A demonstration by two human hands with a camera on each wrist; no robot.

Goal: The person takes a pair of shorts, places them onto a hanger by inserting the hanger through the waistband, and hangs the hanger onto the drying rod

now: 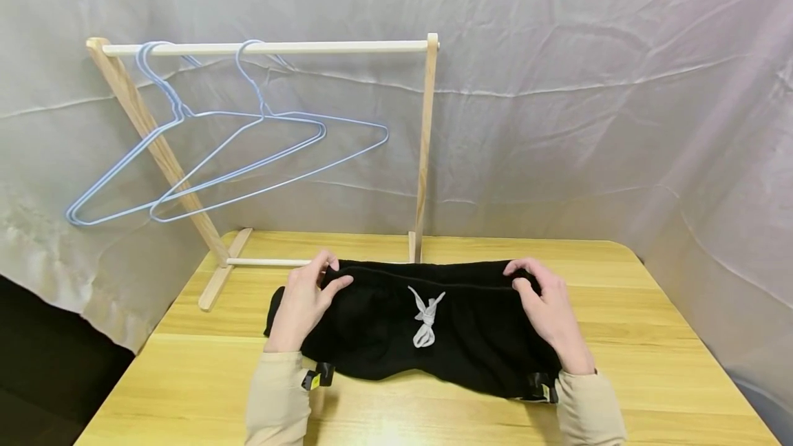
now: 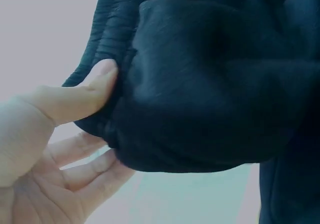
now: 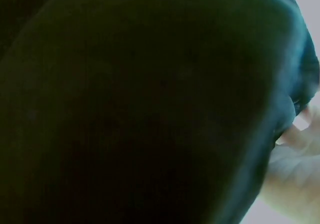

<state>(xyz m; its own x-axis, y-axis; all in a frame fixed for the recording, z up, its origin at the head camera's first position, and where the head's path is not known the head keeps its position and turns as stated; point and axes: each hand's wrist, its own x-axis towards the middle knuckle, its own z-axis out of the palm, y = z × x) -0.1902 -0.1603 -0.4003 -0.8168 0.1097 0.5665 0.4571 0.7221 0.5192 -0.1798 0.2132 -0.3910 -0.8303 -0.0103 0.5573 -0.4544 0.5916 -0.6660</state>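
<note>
Fingers of both hands have the waistband [image 2: 117,34] of the black pants [image 1: 384,336], one hand per end. Left hand [image 1: 300,308]: thumb on the near face, other fingers behind, a clear pinch. Right hand [image 1: 553,312]: same sort of pinch at the other end; right wrist view is mostly dark cloth, so can't confirm detail there.

Pants are over the middle of the desk [image 1: 638,336], just in front of the wooden rack [image 1: 425,122] with its blue hangers [image 1: 263,115], grey drawstring [image 1: 425,322] tied in a bow facing the person. Can't tell how much weight the desk takes.

My read on handling: light, soft, floppy; not fragile, not slippery. Gathered band looks elastic, so best hold is both ends of it, kept taut. Mid-fabric would just sag; bow's a poor handle.
</note>
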